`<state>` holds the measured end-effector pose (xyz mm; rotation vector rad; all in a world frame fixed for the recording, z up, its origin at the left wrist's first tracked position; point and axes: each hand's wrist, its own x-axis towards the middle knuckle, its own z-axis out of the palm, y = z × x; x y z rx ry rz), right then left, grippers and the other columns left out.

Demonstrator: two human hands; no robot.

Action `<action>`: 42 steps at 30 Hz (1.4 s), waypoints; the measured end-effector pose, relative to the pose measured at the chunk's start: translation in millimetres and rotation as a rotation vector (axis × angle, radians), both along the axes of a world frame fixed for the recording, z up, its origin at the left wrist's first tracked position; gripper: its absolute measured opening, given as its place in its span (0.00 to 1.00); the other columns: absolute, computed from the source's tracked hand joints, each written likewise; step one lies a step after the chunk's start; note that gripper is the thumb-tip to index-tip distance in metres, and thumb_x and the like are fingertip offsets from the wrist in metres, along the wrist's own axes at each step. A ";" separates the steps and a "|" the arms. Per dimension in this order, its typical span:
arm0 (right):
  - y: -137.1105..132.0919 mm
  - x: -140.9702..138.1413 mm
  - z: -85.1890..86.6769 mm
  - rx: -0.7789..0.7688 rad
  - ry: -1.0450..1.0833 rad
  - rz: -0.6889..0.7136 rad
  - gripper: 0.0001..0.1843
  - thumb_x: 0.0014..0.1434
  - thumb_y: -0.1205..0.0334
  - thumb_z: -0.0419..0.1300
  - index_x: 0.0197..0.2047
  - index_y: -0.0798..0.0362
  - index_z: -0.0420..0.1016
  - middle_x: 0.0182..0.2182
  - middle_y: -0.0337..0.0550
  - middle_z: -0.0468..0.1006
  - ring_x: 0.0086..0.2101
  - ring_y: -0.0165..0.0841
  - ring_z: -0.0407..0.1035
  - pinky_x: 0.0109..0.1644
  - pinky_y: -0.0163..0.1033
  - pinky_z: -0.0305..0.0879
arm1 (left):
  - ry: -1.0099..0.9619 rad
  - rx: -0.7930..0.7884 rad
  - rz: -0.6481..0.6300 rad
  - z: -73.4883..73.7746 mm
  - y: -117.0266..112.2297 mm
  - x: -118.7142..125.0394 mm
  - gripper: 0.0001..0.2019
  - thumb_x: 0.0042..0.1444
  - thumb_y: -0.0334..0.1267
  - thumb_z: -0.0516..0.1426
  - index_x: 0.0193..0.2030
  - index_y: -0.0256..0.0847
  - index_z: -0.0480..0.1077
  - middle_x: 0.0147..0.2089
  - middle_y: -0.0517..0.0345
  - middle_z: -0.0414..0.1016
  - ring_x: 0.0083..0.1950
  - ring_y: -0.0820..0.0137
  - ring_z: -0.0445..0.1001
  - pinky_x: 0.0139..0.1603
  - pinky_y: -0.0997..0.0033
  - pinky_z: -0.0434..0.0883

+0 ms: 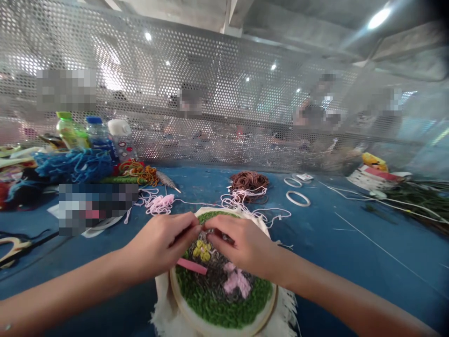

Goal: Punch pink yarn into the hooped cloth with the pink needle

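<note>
Below me is a round embroidery hoop with off-white cloth stretched in it. The cloth carries looped yarn: a green border, a dark grey middle, a yellow flower and a pink flower. My left hand and my right hand meet over the far part of the hoop, fingertips pinched close together. What they pinch is too small or hidden to name. A flat pink stick-like piece pokes out from under my left hand; its other end is hidden, and I cannot tell whether the hand grips it.
Brown yarn and pale pink yarn lie beyond the hoop on the blue table. White rings are at the right. Blue yarn, bottles and scissors stand or lie left. A perforated metal screen closes the back.
</note>
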<state>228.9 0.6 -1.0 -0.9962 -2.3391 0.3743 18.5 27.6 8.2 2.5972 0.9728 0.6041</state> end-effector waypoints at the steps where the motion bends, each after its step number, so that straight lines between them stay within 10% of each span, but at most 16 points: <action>1: -1.3 -0.7 -0.4 -0.017 0.016 0.023 0.09 0.64 0.63 0.53 0.46 0.53 0.71 0.37 0.42 0.76 0.35 0.30 0.69 0.39 0.35 0.62 | -0.009 -0.019 -0.024 -3.8 -2.4 0.7 0.14 0.65 0.40 0.45 0.31 0.39 0.64 0.23 0.64 0.64 0.22 0.78 0.62 0.23 0.79 0.59; 11: -6.8 -5.3 -4.6 -0.134 0.100 0.009 0.08 0.63 0.61 0.53 0.39 0.53 0.73 0.26 0.36 0.72 0.26 0.26 0.61 0.30 0.32 0.56 | -0.074 -0.053 0.069 -21.6 -5.5 8.0 0.18 0.63 0.43 0.45 0.22 0.40 0.56 0.17 0.68 0.52 0.18 0.79 0.55 0.18 0.79 0.53; 24: -13.0 -1.5 -0.1 0.146 -0.032 0.042 0.12 0.66 0.62 0.48 0.46 0.53 0.72 0.37 0.43 0.78 0.36 0.30 0.69 0.40 0.35 0.61 | -0.072 0.018 0.109 -29.5 -19.7 -7.4 0.12 0.63 0.46 0.47 0.44 0.40 0.64 0.27 0.63 0.72 0.24 0.74 0.69 0.26 0.76 0.63; 31: -15.7 -0.2 3.4 0.132 -0.065 0.046 0.13 0.67 0.61 0.49 0.47 0.53 0.72 0.39 0.41 0.79 0.36 0.30 0.71 0.38 0.33 0.60 | -0.141 0.197 0.002 -38.0 -14.7 -11.0 0.10 0.63 0.37 0.48 0.32 0.40 0.64 0.22 0.67 0.68 0.21 0.78 0.66 0.23 0.80 0.60; 42: -9.5 2.8 -3.6 0.209 -0.334 0.099 0.12 0.61 0.69 0.52 0.44 0.51 0.75 0.35 0.40 0.81 0.34 0.30 0.73 0.32 0.33 0.58 | -0.196 -0.231 0.056 -53.9 -14.1 -9.3 0.21 0.64 0.46 0.44 0.21 0.40 0.58 0.15 0.68 0.55 0.17 0.78 0.54 0.18 0.79 0.53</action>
